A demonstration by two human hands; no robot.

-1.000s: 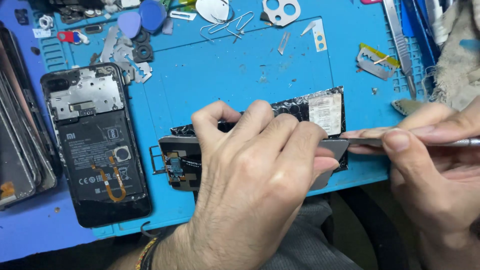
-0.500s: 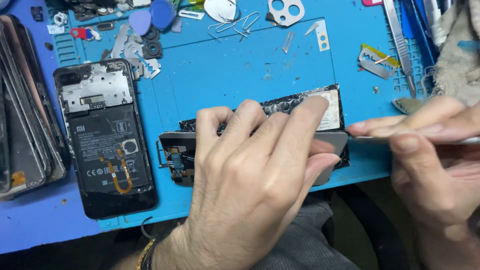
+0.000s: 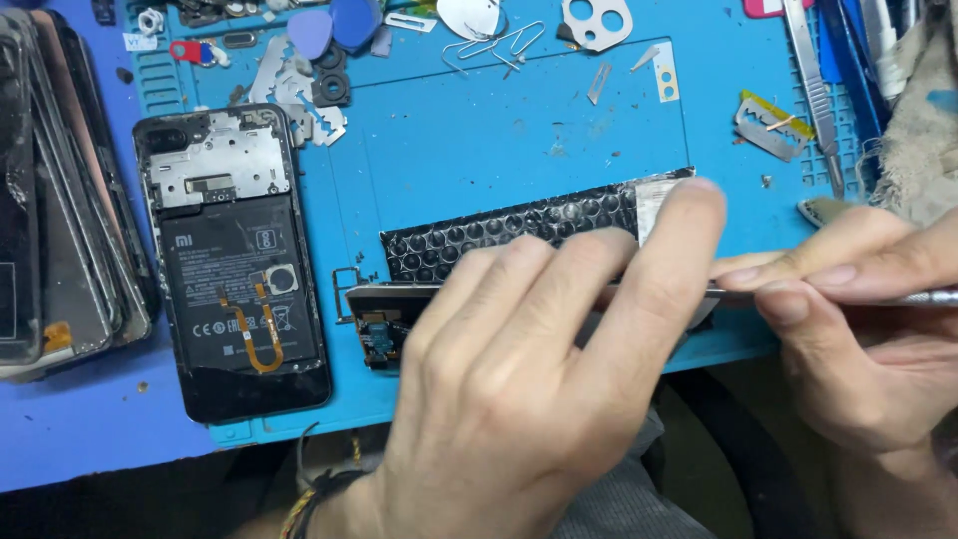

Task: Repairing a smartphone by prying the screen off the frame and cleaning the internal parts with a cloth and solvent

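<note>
The left hand (image 3: 519, 399) pins the opened phone frame (image 3: 384, 314) at the blue mat's (image 3: 499, 130) near edge, fingers pressed flat; the right hand (image 3: 858, 339) pinches a thin metal pry tool (image 3: 928, 297) against it. A slip could gouge the bubbled panel (image 3: 499, 235) or nick a fingertip.

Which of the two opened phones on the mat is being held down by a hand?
The right one, lying sideways under the left hand. The upright phone beside it lies untouched.
</note>
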